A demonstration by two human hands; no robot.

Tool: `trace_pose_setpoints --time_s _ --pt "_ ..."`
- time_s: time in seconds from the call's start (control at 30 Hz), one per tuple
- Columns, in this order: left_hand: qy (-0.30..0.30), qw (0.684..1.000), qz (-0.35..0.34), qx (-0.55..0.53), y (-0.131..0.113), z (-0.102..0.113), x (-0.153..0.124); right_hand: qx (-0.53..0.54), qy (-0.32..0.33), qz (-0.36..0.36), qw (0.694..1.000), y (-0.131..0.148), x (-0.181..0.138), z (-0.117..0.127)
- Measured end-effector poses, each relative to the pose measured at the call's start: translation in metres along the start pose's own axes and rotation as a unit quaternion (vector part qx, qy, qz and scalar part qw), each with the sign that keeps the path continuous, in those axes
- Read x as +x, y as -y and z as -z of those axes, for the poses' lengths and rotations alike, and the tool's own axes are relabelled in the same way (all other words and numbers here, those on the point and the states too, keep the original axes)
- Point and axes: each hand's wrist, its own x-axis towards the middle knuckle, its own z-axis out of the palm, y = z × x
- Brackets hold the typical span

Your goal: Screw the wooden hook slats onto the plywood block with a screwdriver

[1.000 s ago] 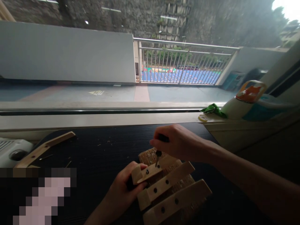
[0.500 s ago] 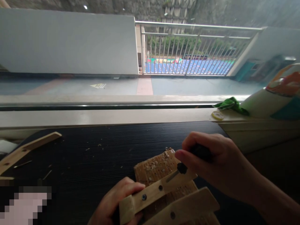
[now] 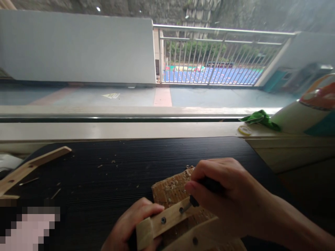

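My right hand (image 3: 225,188) is closed round the black handle of a screwdriver (image 3: 194,200). Its shaft slants down to the left, and the tip meets a dark screw or bolt hole (image 3: 181,210) in a pale wooden piece (image 3: 171,218). With fingers on top and underneath, my left hand (image 3: 136,219) grips the near left end of that wooden piece. A second bolt head (image 3: 163,220) shows close to those fingers. Underneath lies a worn corrugated cardboard piece (image 3: 167,188). Another wooden bar (image 3: 193,237) with a dark hole runs alongside, partly covered by my right forearm.
On the black table (image 3: 104,188) at left lie a jointed wooden strip (image 3: 49,158) and thin sticks or metal bits (image 3: 56,193). Beyond, the windowsill (image 3: 104,130) holds a green cloth (image 3: 261,118), a yellow-rimmed disc (image 3: 244,130) and a large white container (image 3: 290,116). A blurred patch covers the lower left.
My right hand has moved left and down with the screwdriver, bringing its tip from above the wood onto the hole. My left hand keeps its hold on the wooden piece.
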Motion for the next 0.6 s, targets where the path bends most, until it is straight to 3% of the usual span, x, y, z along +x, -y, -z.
trace_pose_setpoints --time_s 0.17,0.33,0.43,0.53,0.6 --pt "0.014 1.000 0.019 -0.003 -0.002 -0.001 -0.002 -0.085 0.024 0.041 0.995 0.015 0.001 0.002" --pt "0.042 0.998 0.034 -0.029 -0.010 0.001 -0.003 -0.178 0.177 0.081 0.965 0.046 0.002 0.022" --pt "0.047 0.998 0.029 -0.039 -0.015 0.003 -0.003 -0.278 0.257 0.113 0.919 0.064 0.007 0.030" --pt "0.043 0.998 0.016 -0.053 -0.015 0.002 -0.003 -0.392 0.275 0.156 0.864 0.077 0.015 0.025" --pt "0.043 0.997 0.012 -0.061 -0.013 0.002 -0.004 -0.468 0.301 0.176 0.812 0.083 0.019 0.019"
